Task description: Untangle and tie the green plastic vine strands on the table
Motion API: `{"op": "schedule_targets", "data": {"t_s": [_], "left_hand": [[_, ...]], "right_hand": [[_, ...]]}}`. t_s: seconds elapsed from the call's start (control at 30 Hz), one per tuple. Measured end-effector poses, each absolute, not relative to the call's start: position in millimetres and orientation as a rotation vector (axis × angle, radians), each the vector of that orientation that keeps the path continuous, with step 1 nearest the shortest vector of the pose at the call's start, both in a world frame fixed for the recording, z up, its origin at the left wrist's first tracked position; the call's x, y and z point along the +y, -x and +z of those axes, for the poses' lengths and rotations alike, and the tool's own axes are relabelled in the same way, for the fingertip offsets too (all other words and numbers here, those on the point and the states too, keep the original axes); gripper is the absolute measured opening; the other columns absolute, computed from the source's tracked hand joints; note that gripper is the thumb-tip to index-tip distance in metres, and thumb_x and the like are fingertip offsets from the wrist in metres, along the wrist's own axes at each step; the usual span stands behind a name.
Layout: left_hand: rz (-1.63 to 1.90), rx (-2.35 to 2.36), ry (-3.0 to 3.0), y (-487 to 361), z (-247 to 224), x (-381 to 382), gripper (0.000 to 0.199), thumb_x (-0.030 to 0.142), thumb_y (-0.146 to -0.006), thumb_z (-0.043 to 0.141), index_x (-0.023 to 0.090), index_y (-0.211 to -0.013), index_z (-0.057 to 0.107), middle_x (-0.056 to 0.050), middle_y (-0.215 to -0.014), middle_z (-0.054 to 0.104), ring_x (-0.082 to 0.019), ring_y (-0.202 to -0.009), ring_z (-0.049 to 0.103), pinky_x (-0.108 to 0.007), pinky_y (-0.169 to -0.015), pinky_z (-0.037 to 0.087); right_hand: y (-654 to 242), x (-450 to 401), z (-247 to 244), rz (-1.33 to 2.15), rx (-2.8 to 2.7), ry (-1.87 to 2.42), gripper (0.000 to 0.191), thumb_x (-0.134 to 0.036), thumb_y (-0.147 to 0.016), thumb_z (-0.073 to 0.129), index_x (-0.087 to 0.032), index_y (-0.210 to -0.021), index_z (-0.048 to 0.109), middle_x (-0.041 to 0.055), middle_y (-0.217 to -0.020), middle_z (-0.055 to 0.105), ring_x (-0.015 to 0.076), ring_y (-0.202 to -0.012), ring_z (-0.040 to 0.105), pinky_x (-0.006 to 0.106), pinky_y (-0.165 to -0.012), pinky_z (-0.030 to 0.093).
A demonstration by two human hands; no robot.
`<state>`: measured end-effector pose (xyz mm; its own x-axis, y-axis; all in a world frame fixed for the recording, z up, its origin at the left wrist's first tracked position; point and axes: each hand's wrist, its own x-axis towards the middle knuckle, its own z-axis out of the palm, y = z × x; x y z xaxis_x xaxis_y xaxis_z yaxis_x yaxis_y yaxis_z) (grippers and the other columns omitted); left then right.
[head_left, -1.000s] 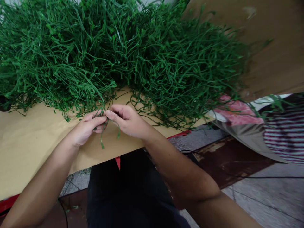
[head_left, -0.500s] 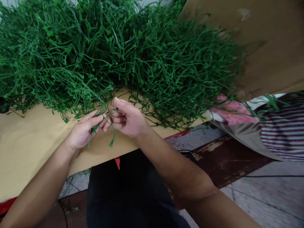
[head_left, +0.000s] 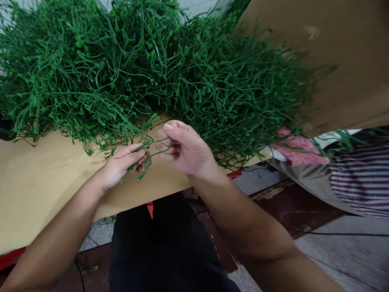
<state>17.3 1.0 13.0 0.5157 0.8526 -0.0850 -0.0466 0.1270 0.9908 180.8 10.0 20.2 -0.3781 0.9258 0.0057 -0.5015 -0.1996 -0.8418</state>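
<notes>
A large heap of thin green plastic-looking stems (head_left: 127,77) with small forked tips lies across the back of the tan board. In front of it my left hand (head_left: 123,164) pinches several green stems (head_left: 140,177) between thumb and fingers, their ends hanging below. To its right, my right hand (head_left: 188,150) is curled, thumb against the fingers, with strands running from the left hand into its grip. The right fingertips are partly blurred.
The tan board (head_left: 45,174) lies under the heap and hands. A brown cardboard sheet (head_left: 343,81) stands at the back right. At the right edge a person in a striped garment (head_left: 361,174) is partly visible, beside a pink cloth (head_left: 304,150). A thin cable (head_left: 349,234) crosses the floor.
Both hands have shifted right in the picture. My right hand has moved farther from the left and closed more, with strands now stretched between the two.
</notes>
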Motion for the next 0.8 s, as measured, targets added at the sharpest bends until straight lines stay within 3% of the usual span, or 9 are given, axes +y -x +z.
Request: {"op": "schedule_targets", "data": {"t_s": [0.23, 0.43, 0.53, 0.7, 0.8], "left_hand": [[0.888, 0.722, -1.120, -14, 15, -4, 0.034, 0.042, -0.069, 0.069, 0.017, -0.060, 0.049, 0.002, -0.056, 0.045, -0.011, -0.057, 0.043, -0.028, -0.056, 0.030], [0.805, 0.541, -1.217, -18, 23, -7, 0.031, 0.039, -0.075, 0.064, 0.016, -0.059, 0.052, 0.001, -0.056, 0.046, -0.011, -0.055, 0.041, -0.031, -0.059, 0.031], [0.817, 0.537, -1.207, -16, 23, -6, 0.029, 0.038, -0.077, 0.063, 0.016, -0.061, 0.051, 0.002, -0.058, 0.044, -0.010, -0.054, 0.040, -0.030, -0.058, 0.031], [0.842, 0.696, -1.331, -13, 17, 1, 0.035, 0.045, -0.077, 0.061, 0.016, -0.062, 0.050, 0.001, -0.058, 0.049, -0.010, -0.058, 0.044, -0.028, -0.059, 0.035], [0.915, 0.831, -1.399, -14, 11, 7, 0.037, 0.049, -0.074, 0.062, 0.015, -0.063, 0.052, 0.001, -0.061, 0.051, -0.010, -0.060, 0.045, -0.026, -0.061, 0.036]], "right_hand": [[-161, 8, 19, 1.818, -0.814, 0.423, 0.060, -0.028, -0.063, 0.068, -0.020, -0.063, 0.009, -0.0088, -0.056, 0.012, 0.0011, -0.041, 0.011, 0.012, -0.034, 0.011], [-169, 15, 27, 1.687, -0.827, 0.455, 0.052, -0.016, -0.062, 0.064, -0.018, -0.060, 0.012, -0.0074, -0.056, 0.014, 0.0007, -0.043, 0.014, 0.013, -0.036, 0.009], [-171, 20, 30, 1.465, -0.989, 0.578, 0.047, -0.014, -0.065, 0.063, -0.018, -0.056, 0.017, -0.0073, -0.054, 0.017, 0.0008, -0.043, 0.017, 0.014, -0.036, 0.012], [-176, 25, 25, 1.236, -1.300, 0.748, 0.041, -0.030, -0.070, 0.067, -0.019, -0.056, 0.030, -0.0067, -0.053, 0.028, 0.0024, -0.045, 0.026, 0.017, -0.040, 0.021], [-178, 23, 17, 1.080, -1.487, 0.903, 0.035, -0.044, -0.068, 0.068, -0.019, -0.068, 0.044, -0.0024, -0.066, 0.044, 0.0074, -0.059, 0.043, 0.023, -0.052, 0.038]]}}
